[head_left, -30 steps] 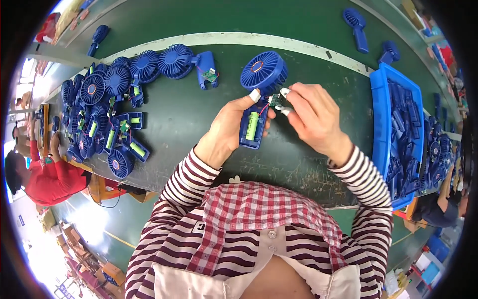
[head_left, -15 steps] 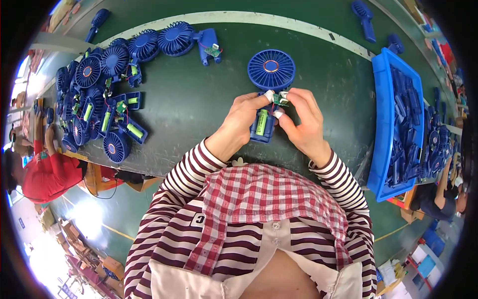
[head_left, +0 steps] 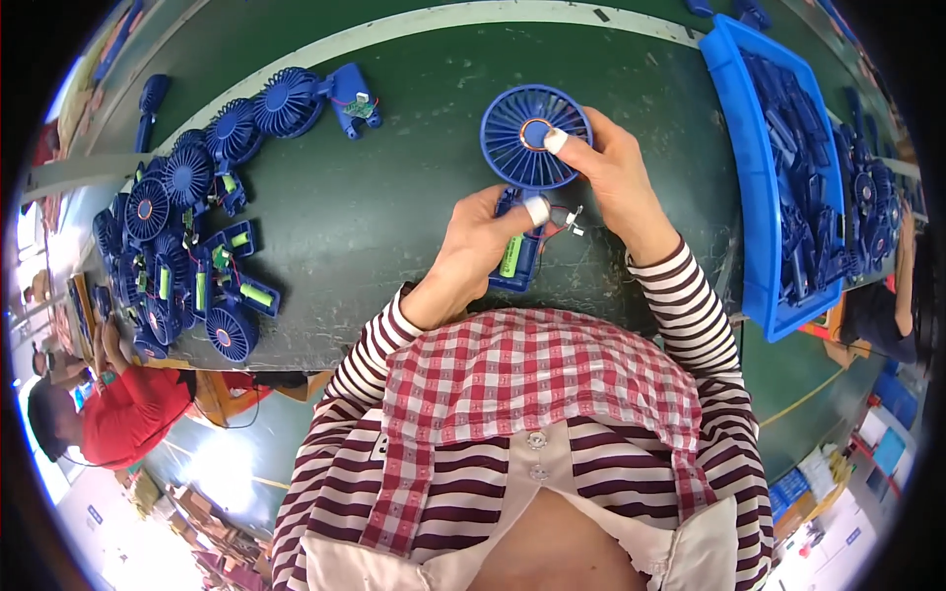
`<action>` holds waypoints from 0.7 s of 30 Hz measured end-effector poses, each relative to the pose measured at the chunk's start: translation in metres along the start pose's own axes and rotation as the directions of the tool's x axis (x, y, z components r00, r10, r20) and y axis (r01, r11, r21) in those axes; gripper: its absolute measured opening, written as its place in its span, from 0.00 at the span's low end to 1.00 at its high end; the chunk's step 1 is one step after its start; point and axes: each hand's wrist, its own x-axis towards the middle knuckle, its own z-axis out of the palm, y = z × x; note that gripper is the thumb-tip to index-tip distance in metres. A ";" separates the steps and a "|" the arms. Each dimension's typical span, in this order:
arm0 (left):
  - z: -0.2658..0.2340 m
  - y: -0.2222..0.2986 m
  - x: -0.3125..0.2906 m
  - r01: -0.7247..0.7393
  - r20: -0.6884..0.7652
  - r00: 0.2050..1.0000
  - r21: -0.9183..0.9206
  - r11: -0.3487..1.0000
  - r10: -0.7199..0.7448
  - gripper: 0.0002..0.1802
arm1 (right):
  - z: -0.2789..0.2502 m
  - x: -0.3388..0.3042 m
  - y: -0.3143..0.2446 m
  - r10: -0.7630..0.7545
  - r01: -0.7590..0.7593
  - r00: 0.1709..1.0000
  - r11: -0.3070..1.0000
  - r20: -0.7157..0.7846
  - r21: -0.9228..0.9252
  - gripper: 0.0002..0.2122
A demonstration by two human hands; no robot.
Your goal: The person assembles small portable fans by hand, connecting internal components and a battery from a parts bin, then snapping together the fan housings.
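Observation:
A blue handheld fan lies upright in my view, its round caged head (head_left: 501, 148) away from me and its opened handle toward me. My right hand (head_left: 626, 187) grips the right side of the head, thumb pressed near the hub and the other fingers hidden behind. Around the neck and upper handle closes my left hand (head_left: 465, 241), its thumb across the top. In the handle sits a green battery cell (head_left: 511, 256). A small circuit board (head_left: 574, 222) hangs on thin wires to the handle's right. White coverings wrap both thumb tips.
Many blue fans with bare batteries and boards lie heaped on the left of the dark green table (head_left: 394, 197). One fan's open handle (head_left: 353, 98) points inward. A blue bin (head_left: 754, 246) of blue plastic parts stands right. People work at left, in red (head_left: 133, 414), and at far right.
My right hand has left the circuit board and moved up to the fan head. The board now dangles on its wires. My left thumb has shifted onto the neck. The view has turned slightly.

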 end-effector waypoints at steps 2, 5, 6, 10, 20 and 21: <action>0.000 -0.001 0.001 -0.026 -0.006 1.000 0.040 0.999 0.026 0.14 | 0.001 -0.001 0.008 -0.058 0.058 0.998 0.967 -0.009 0.248 0.21; 0.000 -0.001 0.002 -0.094 -0.020 0.995 0.098 0.991 0.096 0.14 | 0.001 -0.004 0.017 -0.136 0.138 0.990 0.957 -0.024 0.257 0.21; 0.001 -0.003 0.001 -0.131 -0.007 0.991 0.129 0.983 0.133 0.14 | 0.002 -0.005 0.017 -0.146 0.143 0.989 0.959 -0.008 0.244 0.21; -0.003 -0.005 0.002 -0.186 0.021 0.982 0.223 0.957 0.187 0.15 | -0.005 -0.001 0.019 -0.083 0.069 0.996 0.961 0.042 0.266 0.20; -0.002 0.000 0.008 -0.251 -0.004 0.966 0.239 0.938 0.260 0.12 | -0.002 0.011 0.006 -0.061 0.036 0.989 0.984 0.138 0.174 0.20; -0.004 0.001 0.008 -0.260 -0.023 0.963 0.186 0.947 0.269 0.11 | -0.001 0.014 0.007 -0.059 0.036 0.990 0.984 0.128 0.174 0.20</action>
